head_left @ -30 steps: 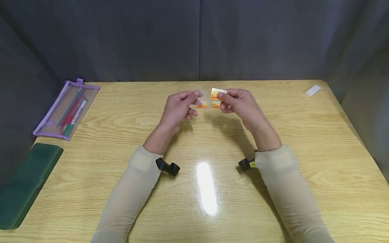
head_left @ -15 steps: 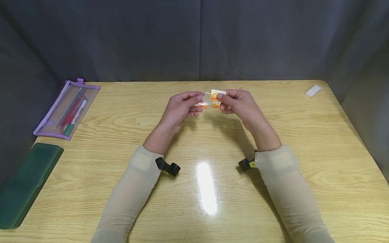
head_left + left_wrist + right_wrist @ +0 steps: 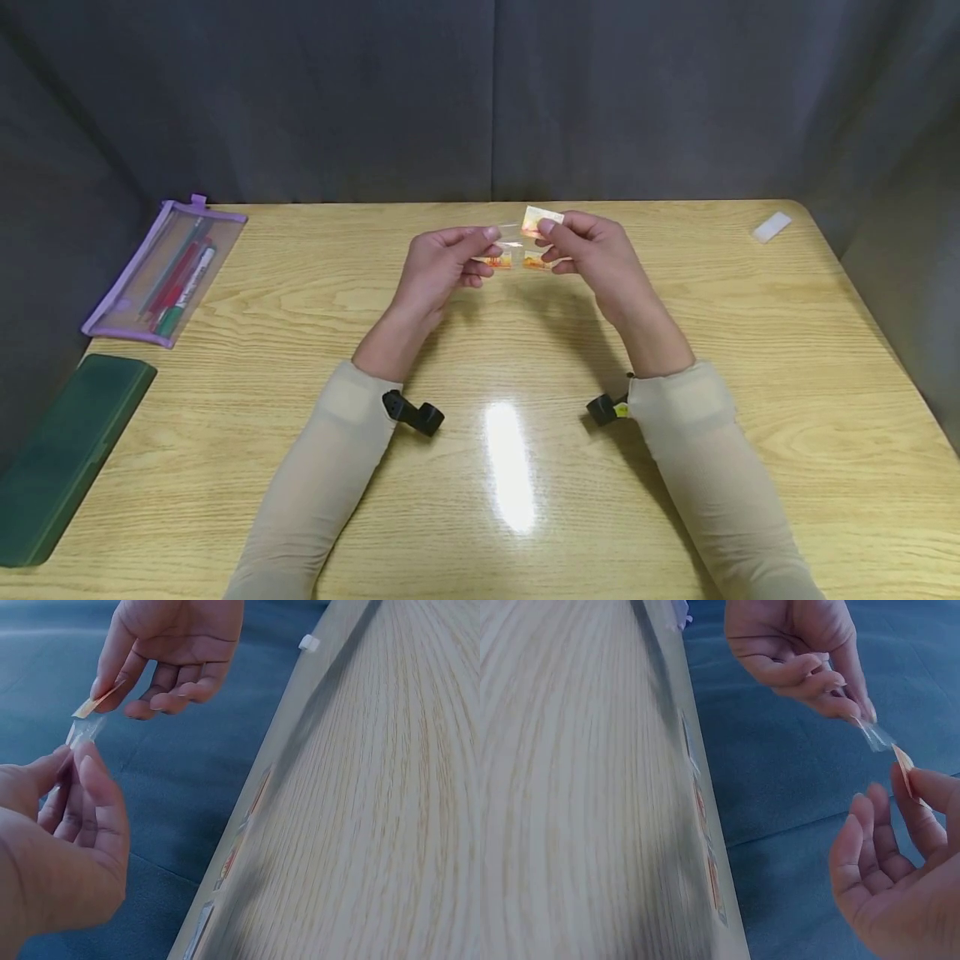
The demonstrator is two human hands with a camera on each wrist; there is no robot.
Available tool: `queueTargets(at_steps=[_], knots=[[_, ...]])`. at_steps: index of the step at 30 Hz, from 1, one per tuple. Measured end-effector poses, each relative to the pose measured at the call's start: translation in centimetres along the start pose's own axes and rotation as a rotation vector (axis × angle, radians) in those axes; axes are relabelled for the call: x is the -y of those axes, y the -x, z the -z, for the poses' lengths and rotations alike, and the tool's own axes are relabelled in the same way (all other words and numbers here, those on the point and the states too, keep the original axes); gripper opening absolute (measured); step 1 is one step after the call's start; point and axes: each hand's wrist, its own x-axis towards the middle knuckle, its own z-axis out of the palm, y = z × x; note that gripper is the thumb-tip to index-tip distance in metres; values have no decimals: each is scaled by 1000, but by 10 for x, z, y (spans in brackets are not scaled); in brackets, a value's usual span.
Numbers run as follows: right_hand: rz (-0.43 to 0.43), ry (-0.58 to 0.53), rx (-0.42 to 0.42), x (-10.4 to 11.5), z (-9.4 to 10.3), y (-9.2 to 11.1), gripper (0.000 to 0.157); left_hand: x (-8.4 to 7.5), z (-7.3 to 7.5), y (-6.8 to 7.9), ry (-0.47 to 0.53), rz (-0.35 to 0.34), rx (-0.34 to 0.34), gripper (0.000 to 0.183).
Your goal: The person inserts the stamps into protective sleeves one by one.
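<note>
In the head view my left hand (image 3: 442,271) pinches a thin clear plastic sleeve (image 3: 511,234) between thumb and forefinger. Facing it, my right hand (image 3: 596,254) pinches a small yellow-orange card (image 3: 540,221) by its lower right corner. The left wrist view has the plastic (image 3: 88,730) just below the card (image 3: 90,706); whether they touch, I cannot tell. Both are held above the table. Beneath the hands, two orange printed pieces (image 3: 498,262) lie flat near the far edge, partly behind my fingers. A silvery clear piece (image 3: 691,748) lies in line with them.
A mesh pouch (image 3: 165,271) with purple trim and several pens lies at the left back. The dark green case (image 3: 71,458) is at the left edge. At the right back sits a white block (image 3: 772,225). A dark curtain hangs behind the table.
My right hand has risen slightly with the card, which is now tilted and farther from the plastic. My left hand closed its fingers on the plastic, then shifted a little to the left.
</note>
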Motion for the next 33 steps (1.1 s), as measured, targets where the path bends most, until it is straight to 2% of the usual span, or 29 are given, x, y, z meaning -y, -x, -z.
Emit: queueTargets(at_steps=[7,14,18,22,33], knots=[[24,-75,-53,2,-2,2,20,-2,-3,1,24,21,6,32],[29,-111,-35,1,-2,1,18,-2,-3,1,29,24,8,37],[27,-75,-4,2,-2,1,16,-3,-2,1,27,27,-1,36],[18,13,27,3,-1,2,17,-3,-1,1,39,16,-10,33],[-15,143,63,1,3,1,31,-3,0,2,16,-16,-22,32]])
